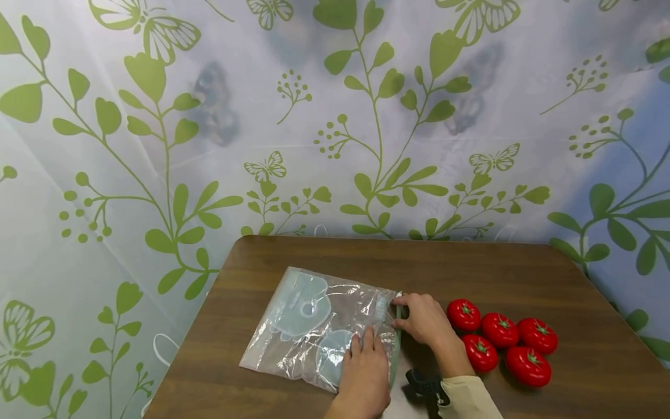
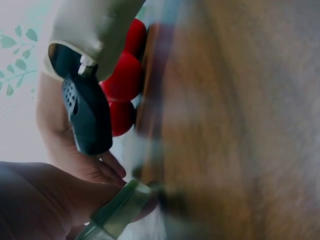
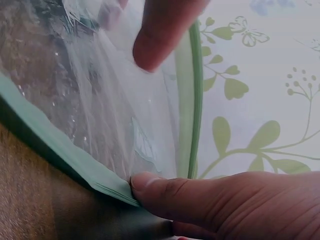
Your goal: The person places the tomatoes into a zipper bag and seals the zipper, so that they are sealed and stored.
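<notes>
A clear plastic storage bag (image 1: pixel 298 355) lies on the table, with pale blue shapes and a green zip edge (image 1: pixel 396 355) at its right. My left hand (image 1: pixel 363 366) has its fingers laid over the bag near that edge; in the left wrist view its thumb (image 2: pixel 95 197) is behind the green strip (image 2: pixel 120 207). At the far corner of the mouth, my right hand (image 1: pixel 424 320) holds the bag. Its thumb (image 3: pixel 165 192) is on the green edge in the right wrist view, the index finger (image 3: pixel 160 37) spread apart from it, and the two green edges stand apart.
Several red tomatoes (image 1: pixel 499 330) sit in a cluster on the brown table (image 1: pixel 340 251), right of my right hand. A black strap device (image 1: pixel 426 385) is on my right wrist by the beige sleeve (image 1: pixel 466 398). Behind the table hangs a leaf-patterned curtain (image 1: pixel 293 145).
</notes>
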`<state>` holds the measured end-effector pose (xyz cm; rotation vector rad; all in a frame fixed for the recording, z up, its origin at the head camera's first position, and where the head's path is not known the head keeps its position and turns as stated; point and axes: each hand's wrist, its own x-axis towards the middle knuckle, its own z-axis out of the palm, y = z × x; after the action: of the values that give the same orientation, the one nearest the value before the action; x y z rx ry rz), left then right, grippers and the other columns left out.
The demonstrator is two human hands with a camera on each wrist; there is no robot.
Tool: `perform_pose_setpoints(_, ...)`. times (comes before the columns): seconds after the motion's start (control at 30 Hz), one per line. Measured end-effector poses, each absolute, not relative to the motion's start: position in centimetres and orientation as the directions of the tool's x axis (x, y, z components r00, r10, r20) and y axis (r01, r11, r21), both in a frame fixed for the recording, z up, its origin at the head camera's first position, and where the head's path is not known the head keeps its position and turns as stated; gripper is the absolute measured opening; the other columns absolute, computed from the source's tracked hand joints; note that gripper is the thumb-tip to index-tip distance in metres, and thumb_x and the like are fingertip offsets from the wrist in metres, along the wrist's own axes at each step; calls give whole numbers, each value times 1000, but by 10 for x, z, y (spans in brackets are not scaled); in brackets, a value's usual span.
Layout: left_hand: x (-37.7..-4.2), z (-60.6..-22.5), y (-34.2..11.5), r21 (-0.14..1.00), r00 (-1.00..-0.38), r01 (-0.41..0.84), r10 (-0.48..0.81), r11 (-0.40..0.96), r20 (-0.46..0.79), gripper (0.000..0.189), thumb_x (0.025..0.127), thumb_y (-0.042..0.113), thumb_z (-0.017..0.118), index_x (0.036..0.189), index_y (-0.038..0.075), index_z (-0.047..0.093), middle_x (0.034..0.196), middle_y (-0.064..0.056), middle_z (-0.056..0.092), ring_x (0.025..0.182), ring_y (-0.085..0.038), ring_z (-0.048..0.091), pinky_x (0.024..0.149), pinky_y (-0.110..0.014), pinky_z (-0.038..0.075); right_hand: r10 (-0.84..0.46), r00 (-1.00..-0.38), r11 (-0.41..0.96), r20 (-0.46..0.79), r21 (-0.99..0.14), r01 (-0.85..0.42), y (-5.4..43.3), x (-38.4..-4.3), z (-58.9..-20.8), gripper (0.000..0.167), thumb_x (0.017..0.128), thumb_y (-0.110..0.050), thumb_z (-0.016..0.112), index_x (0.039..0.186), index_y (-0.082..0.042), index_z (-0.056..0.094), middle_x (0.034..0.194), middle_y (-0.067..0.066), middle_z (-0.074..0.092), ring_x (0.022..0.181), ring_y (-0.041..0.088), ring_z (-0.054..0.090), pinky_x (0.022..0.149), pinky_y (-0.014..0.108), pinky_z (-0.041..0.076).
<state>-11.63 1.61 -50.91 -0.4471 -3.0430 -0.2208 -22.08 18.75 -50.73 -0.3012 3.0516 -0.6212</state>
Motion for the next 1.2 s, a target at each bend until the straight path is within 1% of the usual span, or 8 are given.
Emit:
perform_pose_setpoints(0.2,-118,-511,20,210,-968,247,231,946,99,88,68,25,103,143,-1,63,159,-20,55,132,-45,62,100,-56,59,-194,-978,897,75,-390,-208,184,-223,-510,45,84,-23,96,126,-13,82,125,17,80,110,41,76,96,61,61)
perform_pose_setpoints(0.33,-118,-516,20,235,-965,243,210,941,155,86,70,23,102,141,-4,61,158,-22,52,130,-46,62,98,-56,60,-194,-976,890,97,-402,-217,181,-223,-511,44,85,-20,95,126,-13,82,129,16,79,115,41,76,99,62,60)
perform_pose_setpoints(0.47,-121,-527,18,219,-944,255,194,942,265,90,64,28,105,135,-5,61,151,-22,53,121,-47,65,89,-55,61,-195,-975,881,105,-418,-221,178,-224,-512,44,85,-18,94,127,-13,81,134,16,78,120,41,75,103,63,59)
perform_pose_setpoints(0.53,-122,-528,18,212,-939,256,191,943,286,91,62,30,106,134,-5,61,150,-22,54,119,-47,65,87,-54,61,-203,-973,876,107,-425,-229,179,-224,-512,44,85,-19,94,127,-12,81,135,16,77,121,41,74,104,62,58)
perform_pose_setpoints(0.67,-121,-518,17,225,-958,235,187,946,218,94,66,32,105,139,-6,60,156,-24,52,125,-47,64,94,-54,61,-250,-960,850,122,-447,-278,183,-225,-510,41,87,-22,94,126,-13,83,137,20,76,123,43,73,105,63,57)
perform_pose_setpoints(0.8,-121,-512,17,228,-969,222,187,948,165,96,68,35,105,142,-5,60,158,-23,51,128,-48,64,97,-55,60,-291,-947,818,135,-478,-320,190,-224,-500,42,89,-27,92,127,-14,82,140,23,73,126,46,72,107,66,55)
perform_pose_setpoints(1.0,-122,-511,18,212,-969,212,177,954,175,96,67,36,106,141,-4,60,157,-23,53,127,-47,64,96,-54,60,-328,-936,794,123,-502,-344,199,-217,-473,55,89,-29,93,139,-12,76,142,19,73,128,43,71,107,66,55)
perform_pose_setpoints(1.2,-121,-510,20,225,-972,204,169,953,163,95,68,34,105,142,-5,60,158,-24,53,129,-48,64,99,-54,60,-321,-942,781,101,-534,-324,208,-198,-443,68,88,-39,93,148,-17,70,146,16,72,131,42,69,105,67,56)
